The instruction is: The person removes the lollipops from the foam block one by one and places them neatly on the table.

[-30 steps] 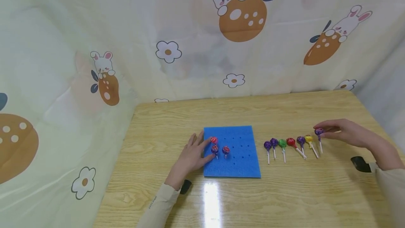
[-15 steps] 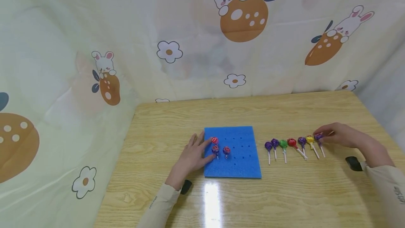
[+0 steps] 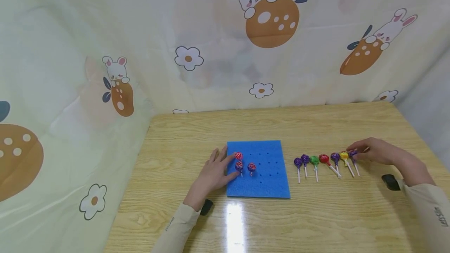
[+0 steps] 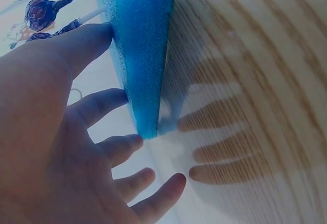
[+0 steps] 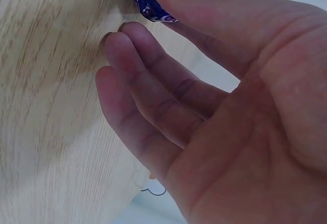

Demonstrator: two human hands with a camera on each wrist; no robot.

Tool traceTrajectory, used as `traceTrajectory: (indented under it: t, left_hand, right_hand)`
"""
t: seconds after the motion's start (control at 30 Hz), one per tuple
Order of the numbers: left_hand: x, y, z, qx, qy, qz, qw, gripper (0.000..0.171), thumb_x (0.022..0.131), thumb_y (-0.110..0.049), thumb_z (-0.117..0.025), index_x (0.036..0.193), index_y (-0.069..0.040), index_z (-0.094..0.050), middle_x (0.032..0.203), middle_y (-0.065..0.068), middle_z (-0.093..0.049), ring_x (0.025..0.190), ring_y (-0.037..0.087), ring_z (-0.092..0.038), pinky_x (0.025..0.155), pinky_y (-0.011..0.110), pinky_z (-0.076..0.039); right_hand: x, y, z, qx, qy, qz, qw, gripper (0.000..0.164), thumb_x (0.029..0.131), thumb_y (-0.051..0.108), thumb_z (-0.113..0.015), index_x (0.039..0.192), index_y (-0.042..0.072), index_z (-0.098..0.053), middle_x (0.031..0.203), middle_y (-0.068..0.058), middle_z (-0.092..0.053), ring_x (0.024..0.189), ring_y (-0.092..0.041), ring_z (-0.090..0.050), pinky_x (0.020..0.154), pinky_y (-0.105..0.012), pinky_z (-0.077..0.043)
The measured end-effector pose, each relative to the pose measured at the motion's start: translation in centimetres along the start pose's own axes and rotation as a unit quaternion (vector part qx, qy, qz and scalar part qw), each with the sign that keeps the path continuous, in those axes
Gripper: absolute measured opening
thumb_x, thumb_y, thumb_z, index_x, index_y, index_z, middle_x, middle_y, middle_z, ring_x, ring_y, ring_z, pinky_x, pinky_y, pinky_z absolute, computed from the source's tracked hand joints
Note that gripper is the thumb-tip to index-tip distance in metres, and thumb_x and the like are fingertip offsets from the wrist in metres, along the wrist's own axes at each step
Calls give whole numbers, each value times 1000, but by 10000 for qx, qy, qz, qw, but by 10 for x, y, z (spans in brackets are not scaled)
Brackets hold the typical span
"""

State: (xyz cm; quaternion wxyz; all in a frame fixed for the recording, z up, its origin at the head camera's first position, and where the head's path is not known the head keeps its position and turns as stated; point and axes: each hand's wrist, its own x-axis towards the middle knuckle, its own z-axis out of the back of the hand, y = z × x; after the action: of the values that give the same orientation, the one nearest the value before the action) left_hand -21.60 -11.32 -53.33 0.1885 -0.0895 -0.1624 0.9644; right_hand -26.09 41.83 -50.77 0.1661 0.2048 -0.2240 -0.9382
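Note:
My left hand (image 3: pixel 211 175) rests at the left edge of a blue foam board (image 3: pixel 260 189), fingers spread and relaxed. In the left wrist view, thumb and index finger touch the side of the board. Three wrapped lollipops stand in the board: a red one (image 3: pixel 238 155) and two purple-and-red ones, one (image 3: pixel 239 166) by my thumb, the other (image 3: pixel 251 166) to its right. My right hand (image 3: pixel 383 153) pinches the head of a purple lollipop (image 3: pixel 352 155) at the right end of a row. The right wrist view shows its dark wrapper (image 5: pixel 148 4) against my thumb.
The row on the wooden table (image 3: pixel 316 218) also has yellow (image 3: pixel 343 155), red (image 3: pixel 324 158), green (image 3: pixel 314 160) and more purple lollipops (image 3: pixel 298 162). Small holes dot the board. A printed curtain (image 3: pixel 218 22) hangs behind the table.
My right hand has lowered the purple lollipop onto the table and shifted it slightly left, beside the yellow one. The left hand has stayed in place.

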Motion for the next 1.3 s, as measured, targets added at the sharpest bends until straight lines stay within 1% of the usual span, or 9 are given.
traceTrajectory:
  t: [0.13,0.33,0.5,0.6,0.7,0.83,0.93,1.07,1.3]
  left_hand:
    - [0,0,0,-7,3,-8,10000,67,98,-56,-55,156,-26,-39,170,9,-16,155,42,-11,113,70,-31]
    - [0,0,0,2,-3,-20,10000,67,98,-55,-55,156,-25,-39,170,10,-16,155,43,-11,113,70,-31]
    - [1,1,0,4,-5,-9,10000,67,98,-55,-56,155,-25,-40,170,9,-16,155,42,-11,113,70,-31]
    - [2,1,0,19,32,25,10000,67,98,-55,-56,156,-26,-39,170,8,-15,156,41,-10,114,70,-30]
    - [1,2,0,4,38,30,10000,67,98,-55,-56,156,-26,-39,170,8,-15,156,41,-10,114,70,-30]
    - [1,2,0,-11,35,23,10000,67,98,-54,-56,156,-26,-39,170,9,-16,156,41,-11,113,70,-30]
    - [1,2,0,3,25,6,10000,67,98,-55,-56,156,-26,-39,170,9,-16,156,41,-11,114,69,-30]
    - [1,2,-1,28,-12,-41,10000,67,98,-54,-56,156,-25,-40,169,10,-17,155,43,-12,113,69,-31]
    - [1,2,-2,22,-57,-40,10000,67,98,-55,-56,155,-25,-40,169,10,-18,155,42,-12,112,70,-31]
  right_hand:
    - [0,1,0,14,7,-31,10000,37,95,13,-67,124,-8,-65,120,-27,-68,103,-39,-67,80,-38,-55]
    - [0,2,2,-24,-71,-15,10000,37,96,15,-67,125,-8,-64,121,-27,-68,103,-38,-67,83,-43,-54]
    - [0,2,4,30,-68,-3,10000,37,96,16,-67,125,-8,-64,121,-27,-68,104,-39,-67,80,-33,-54]
    - [-1,4,6,40,-82,-52,9999,39,97,18,-67,126,-8,-63,124,-28,-67,106,-41,-67,80,-32,-55]
    - [-2,7,7,66,-99,-67,9999,42,97,19,-66,127,-11,-61,124,-30,-66,108,-45,-66,83,-42,-57]
    - [-3,10,9,15,-137,-84,9999,44,98,19,-65,127,-13,-59,122,-33,-65,110,-49,-64,85,-51,-57]
    - [-3,13,8,-14,-177,-150,9997,46,99,21,-65,128,-13,-58,123,-34,-63,111,-49,-63,86,-52,-56]
    - [-3,19,5,-9,-295,-162,9994,46,99,22,-64,128,-13,-58,126,-36,-61,112,-52,-60,88,-58,-53]
    - [-3,30,0,-249,-598,-131,9978,45,100,26,-63,129,-9,-61,129,-37,-58,117,-57,-54,90,-66,-47]
